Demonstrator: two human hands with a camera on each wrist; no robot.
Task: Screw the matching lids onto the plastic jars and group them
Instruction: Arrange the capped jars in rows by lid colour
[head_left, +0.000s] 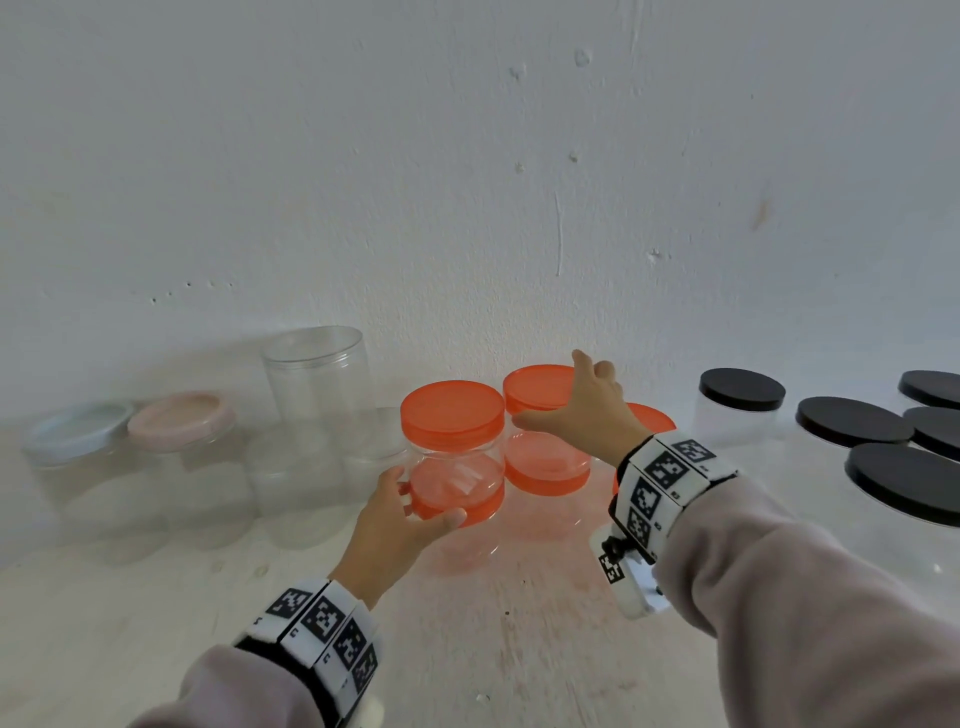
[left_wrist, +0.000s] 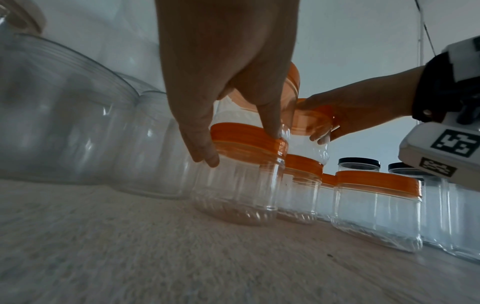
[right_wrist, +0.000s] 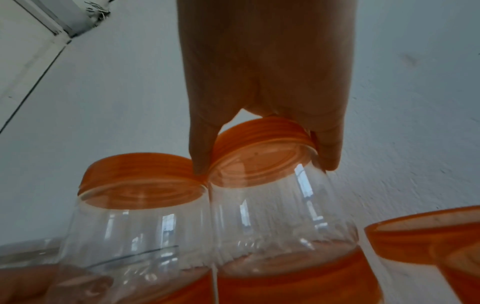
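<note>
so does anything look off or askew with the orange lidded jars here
Nothing looks spilled or damaged. The clear plastic jars with orange screw lids are stacked two high: the left hand grips the front stack's lower orange lid, and the right hand holds the rear upper jar's orange lid. The stacks look upright.

The round screw lids (head_left: 452, 405) on the clear plastic jars (head_left: 457, 467) at the centre are bright orange. To the right, flat round lids (head_left: 852, 428) are plain black on frosted clear jars (head_left: 727, 426). At left, one round lid (head_left: 179, 413) is pale pink and its neighbour (head_left: 78, 431) pale blue. Both wrist bands (head_left: 670, 467) carry black-and-white square code patterns. The sleeves (head_left: 810, 613) are pinkish grey, the wall (head_left: 467, 156) white.
</note>
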